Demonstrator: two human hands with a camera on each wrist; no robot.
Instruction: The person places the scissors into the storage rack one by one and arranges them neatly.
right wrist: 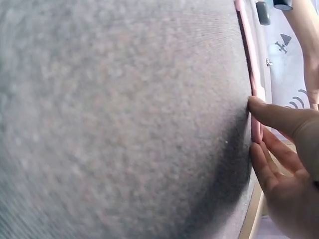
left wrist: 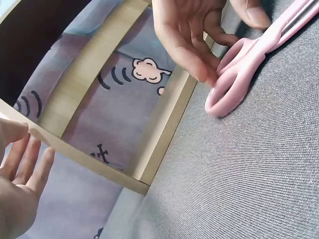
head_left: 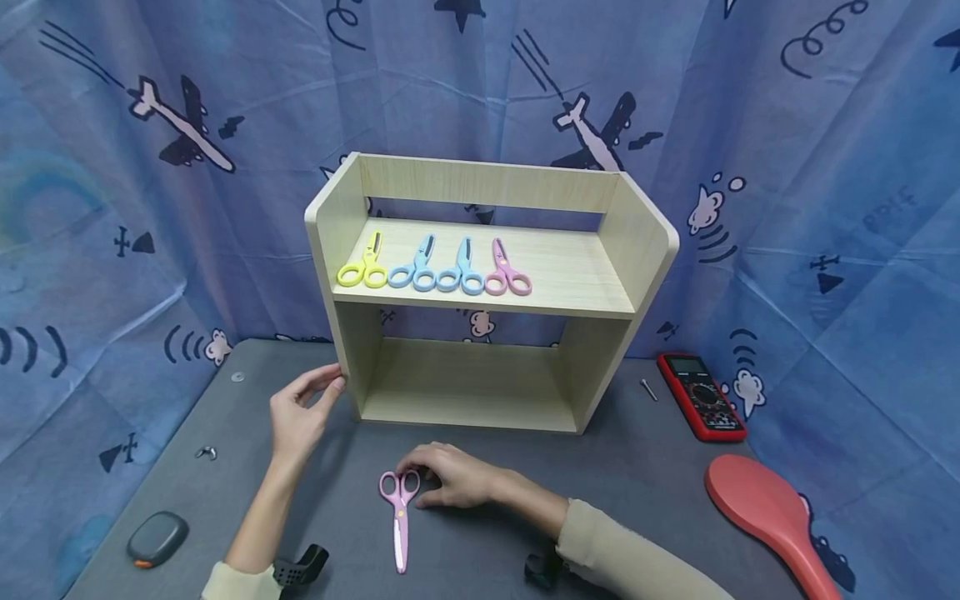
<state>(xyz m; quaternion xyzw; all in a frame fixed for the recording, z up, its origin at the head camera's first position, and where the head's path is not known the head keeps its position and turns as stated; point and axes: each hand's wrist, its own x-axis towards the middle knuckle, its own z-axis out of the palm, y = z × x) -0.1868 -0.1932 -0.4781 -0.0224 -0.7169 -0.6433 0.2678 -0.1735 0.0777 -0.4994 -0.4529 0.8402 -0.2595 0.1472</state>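
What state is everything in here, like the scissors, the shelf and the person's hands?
pink scissors on the table: lying flat, blades closed, handles under fingertips.
right hand: fingers touching the scissor handles.
left hand: open, fingers against the shelf's side.
wooden shelf: upright; lower level bare.
four scissors on the upper level: lying flat in a row, closed.
red multimeter: lying flat, screen blank.

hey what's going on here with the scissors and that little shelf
A person's right hand rests on the handles of pink scissors lying on the grey table. The left hand touches the front left edge of a wooden shelf, fingers straight. Four more scissors, yellow, two blue and pink, lie in a row on its upper board.
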